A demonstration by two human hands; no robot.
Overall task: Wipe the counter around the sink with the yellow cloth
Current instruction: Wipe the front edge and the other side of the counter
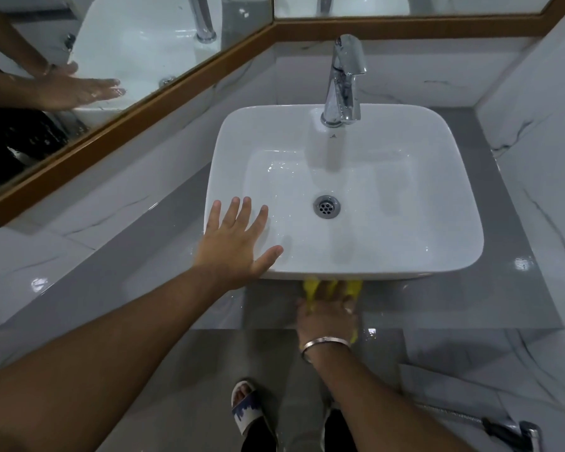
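Note:
A white rectangular sink stands on a grey counter. My left hand rests flat with spread fingers on the sink's front left corner and holds nothing. My right hand, with a metal bangle at the wrist, presses the yellow cloth onto the narrow counter strip just in front of the sink. Most of the cloth is hidden under that hand; yellow folds show at the fingers and beside the wrist.
A chrome tap stands at the sink's back rim and a drain lies in the basin. A wood-framed mirror runs along the back left. Marble walls close in the right. Below are the floor, my sandalled foot and a spray hose.

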